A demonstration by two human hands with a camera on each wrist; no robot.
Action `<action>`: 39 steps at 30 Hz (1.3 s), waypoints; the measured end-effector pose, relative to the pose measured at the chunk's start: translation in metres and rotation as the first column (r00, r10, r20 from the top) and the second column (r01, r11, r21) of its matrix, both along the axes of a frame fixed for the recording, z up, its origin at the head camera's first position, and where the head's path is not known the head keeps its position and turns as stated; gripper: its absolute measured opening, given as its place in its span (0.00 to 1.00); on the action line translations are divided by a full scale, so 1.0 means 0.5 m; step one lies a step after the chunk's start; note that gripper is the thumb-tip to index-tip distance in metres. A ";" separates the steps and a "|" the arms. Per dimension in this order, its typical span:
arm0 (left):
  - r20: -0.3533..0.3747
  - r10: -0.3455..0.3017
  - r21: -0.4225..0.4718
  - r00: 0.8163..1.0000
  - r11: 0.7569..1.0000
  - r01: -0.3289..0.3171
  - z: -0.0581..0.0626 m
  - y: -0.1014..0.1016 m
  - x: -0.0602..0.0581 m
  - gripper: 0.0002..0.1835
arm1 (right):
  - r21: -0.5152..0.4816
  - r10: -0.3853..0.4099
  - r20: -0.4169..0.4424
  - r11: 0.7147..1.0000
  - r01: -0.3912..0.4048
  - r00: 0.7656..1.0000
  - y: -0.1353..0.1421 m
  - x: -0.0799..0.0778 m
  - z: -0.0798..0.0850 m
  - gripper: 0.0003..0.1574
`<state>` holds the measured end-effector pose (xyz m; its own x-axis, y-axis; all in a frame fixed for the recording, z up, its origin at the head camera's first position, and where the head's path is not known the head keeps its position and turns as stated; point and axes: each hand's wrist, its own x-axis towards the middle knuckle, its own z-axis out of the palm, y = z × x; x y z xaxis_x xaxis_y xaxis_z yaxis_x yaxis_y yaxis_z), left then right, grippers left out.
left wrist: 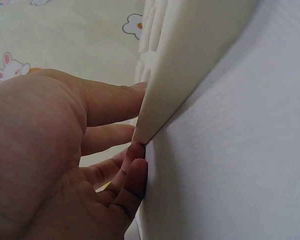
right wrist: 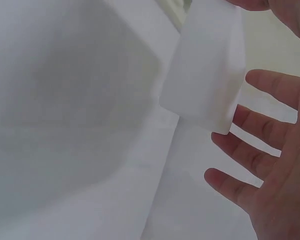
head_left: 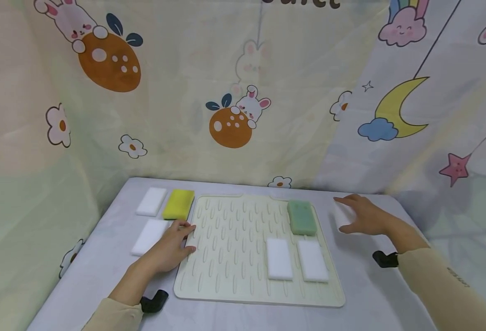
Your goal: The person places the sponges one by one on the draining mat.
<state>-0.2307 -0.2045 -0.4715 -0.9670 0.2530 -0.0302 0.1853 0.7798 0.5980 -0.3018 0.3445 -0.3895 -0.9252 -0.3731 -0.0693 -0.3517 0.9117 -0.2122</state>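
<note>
My left hand (head_left: 169,246) rests at the left edge of a cream ridged mat (head_left: 226,276), fingers spread. In the left wrist view its thumb and fingertips (left wrist: 136,172) touch the mat's side. On the far right, my right hand (head_left: 367,217) holds a white sponge (head_left: 343,217) by its edges, thumb on one side and fingers on the other. The right wrist view shows this sponge (right wrist: 205,65) tilted over the white cloth. On the mat's right half lie a green sponge (head_left: 302,218) and two white sponges, one left (head_left: 279,259), one right (head_left: 313,261).
Left of the mat, a white sponge (head_left: 151,201) and a yellow sponge (head_left: 178,204) lie side by side at the back. Another white sponge (head_left: 148,236) is nearer, partly behind my left hand. A printed curtain (head_left: 176,115) hangs behind the white-covered table (head_left: 243,317).
</note>
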 end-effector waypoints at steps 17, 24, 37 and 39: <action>0.008 0.009 0.009 1.000 1.000 -0.009 -0.002 -0.002 0.002 0.36 | 0.011 0.037 -0.020 0.999 -0.037 0.999 -0.098 0.010 0.024 0.57; 0.007 0.009 0.005 1.000 1.000 -0.010 -0.001 0.000 0.001 0.36 | 0.017 0.053 -0.027 0.998 -0.053 0.998 -0.132 0.013 0.032 0.57; 0.004 0.008 0.005 1.000 1.000 -0.008 -0.003 0.001 0.001 0.36 | 0.051 0.067 0.001 0.996 -0.067 0.998 -0.199 0.017 0.053 0.57; 0.004 0.007 0.005 1.000 1.000 -0.007 -0.003 0.001 0.001 0.36 | 0.055 0.070 0.004 0.996 -0.070 0.998 -0.207 0.016 0.053 0.57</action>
